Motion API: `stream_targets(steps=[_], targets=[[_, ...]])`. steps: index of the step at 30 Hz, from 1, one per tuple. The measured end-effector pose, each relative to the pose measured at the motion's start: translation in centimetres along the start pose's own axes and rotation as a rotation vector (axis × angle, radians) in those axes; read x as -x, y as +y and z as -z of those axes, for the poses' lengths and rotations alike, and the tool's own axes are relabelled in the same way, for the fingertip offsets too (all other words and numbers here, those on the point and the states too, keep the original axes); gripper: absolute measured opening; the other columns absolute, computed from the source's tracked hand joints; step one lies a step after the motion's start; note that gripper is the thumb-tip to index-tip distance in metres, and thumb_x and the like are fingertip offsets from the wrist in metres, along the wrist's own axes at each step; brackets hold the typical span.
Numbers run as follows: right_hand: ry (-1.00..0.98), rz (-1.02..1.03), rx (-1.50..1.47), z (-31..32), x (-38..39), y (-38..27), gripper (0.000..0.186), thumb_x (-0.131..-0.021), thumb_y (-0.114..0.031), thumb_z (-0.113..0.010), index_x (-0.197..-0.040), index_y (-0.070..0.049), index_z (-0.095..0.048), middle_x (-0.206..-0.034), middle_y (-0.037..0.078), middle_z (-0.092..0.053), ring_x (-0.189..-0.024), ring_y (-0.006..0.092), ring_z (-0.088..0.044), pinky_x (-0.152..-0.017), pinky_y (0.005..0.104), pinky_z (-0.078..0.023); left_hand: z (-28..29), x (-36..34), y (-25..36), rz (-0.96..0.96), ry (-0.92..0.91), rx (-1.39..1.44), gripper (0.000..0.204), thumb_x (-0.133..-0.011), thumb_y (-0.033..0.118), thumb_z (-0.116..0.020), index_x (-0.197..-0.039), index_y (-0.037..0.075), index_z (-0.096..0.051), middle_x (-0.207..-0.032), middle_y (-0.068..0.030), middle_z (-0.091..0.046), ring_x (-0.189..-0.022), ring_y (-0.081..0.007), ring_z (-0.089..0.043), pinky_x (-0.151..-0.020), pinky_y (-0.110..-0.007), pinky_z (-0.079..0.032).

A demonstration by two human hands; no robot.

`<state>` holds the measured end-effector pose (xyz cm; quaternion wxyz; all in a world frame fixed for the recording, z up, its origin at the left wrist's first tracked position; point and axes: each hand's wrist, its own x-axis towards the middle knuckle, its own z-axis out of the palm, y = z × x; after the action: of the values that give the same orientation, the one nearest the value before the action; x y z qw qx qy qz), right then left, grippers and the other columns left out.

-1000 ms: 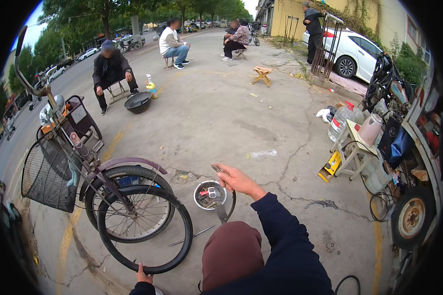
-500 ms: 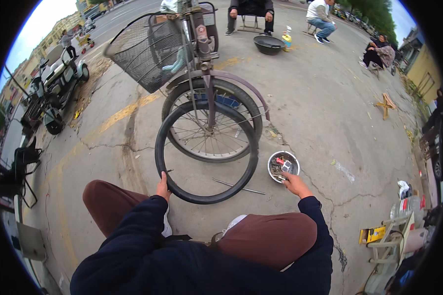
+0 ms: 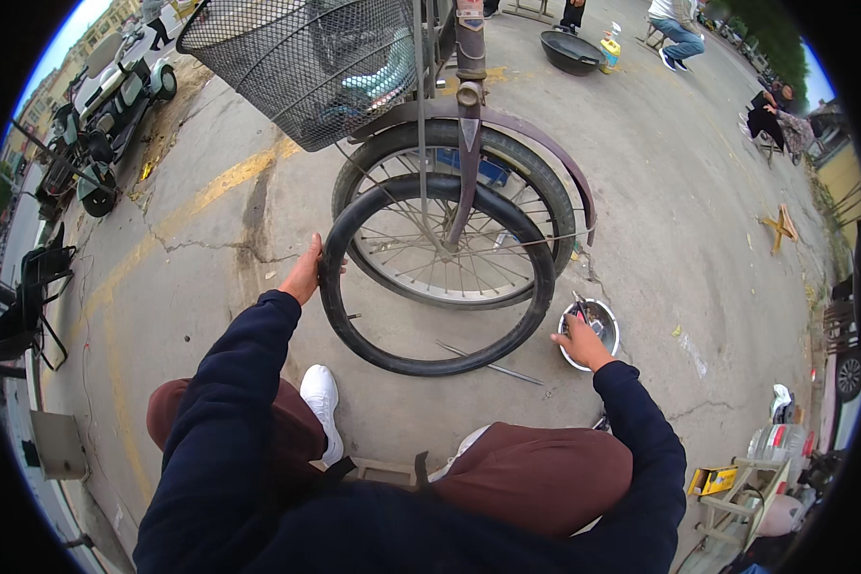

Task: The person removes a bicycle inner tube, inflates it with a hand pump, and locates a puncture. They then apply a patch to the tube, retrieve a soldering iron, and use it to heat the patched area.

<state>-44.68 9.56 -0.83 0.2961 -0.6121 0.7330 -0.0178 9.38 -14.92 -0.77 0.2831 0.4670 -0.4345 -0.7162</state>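
A black inner tube (image 3: 416,365) stands upright in front of a bicycle's front wheel (image 3: 566,206), its valve stem (image 3: 354,316) pointing inward at the lower left. My left hand (image 3: 302,273) is closed around the tube's left side, with some fingers hidden behind it. At the right, my right hand (image 3: 585,344) reaches over a round metal bowl (image 3: 614,330) of small items. Its fingers are bunched by a slim dark and red object (image 3: 581,308), and whether they grip it is unclear. On the ground below the tube lies a thin metal rod (image 3: 517,373).
A wire basket (image 3: 306,67) hangs above the wheel. Farther off are a black basin (image 3: 572,54), a yellow spray bottle (image 3: 611,53) and seated people. A three-wheeler (image 3: 96,153) and a black chair (image 3: 29,301) stand left. A stool with a yellow box (image 3: 713,480) is at right.
My left hand has moved up the tube's side, away from the valve stem. My right hand stays at the bowl, fingers now bunched by the red and dark object. The whole view has shifted.
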Motion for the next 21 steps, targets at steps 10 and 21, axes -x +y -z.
stream_targets(steps=[10, 21], targets=[[0.110, -0.060, -0.885, -0.3, -2.9, -5.8, 0.060, -0.089, -0.027, -0.072, -0.133, 0.004, -0.044, -0.114, 0.010, -0.060, -0.106, 0.0165, -0.056, -0.094, 0.0314, -0.046, -1.6, -3.6, 9.4, -0.046, -0.273, -0.356, 0.091, -0.089, 0.074, -0.037, -0.140, -0.001, -0.037, -0.125, -0.0121, -0.056, -0.116, -0.0205, -0.054, -0.106, -0.037, -0.038], [-0.382, -0.057, -1.430, 2.1, 2.9, -5.9, 0.066, -0.088, -0.022, -0.072, -0.142, -0.002, -0.039, -0.122, 0.011, -0.061, -0.116, 0.0200, -0.057, -0.101, 0.0340, -0.044, 0.4, -3.9, 9.3, 0.104, -0.307, -0.095, 0.066, -0.098, 0.057, -0.040, -0.131, 0.001, -0.044, -0.098, -0.0099, -0.054, -0.076, -0.0182, -0.058, -0.070, -0.031, -0.048]])
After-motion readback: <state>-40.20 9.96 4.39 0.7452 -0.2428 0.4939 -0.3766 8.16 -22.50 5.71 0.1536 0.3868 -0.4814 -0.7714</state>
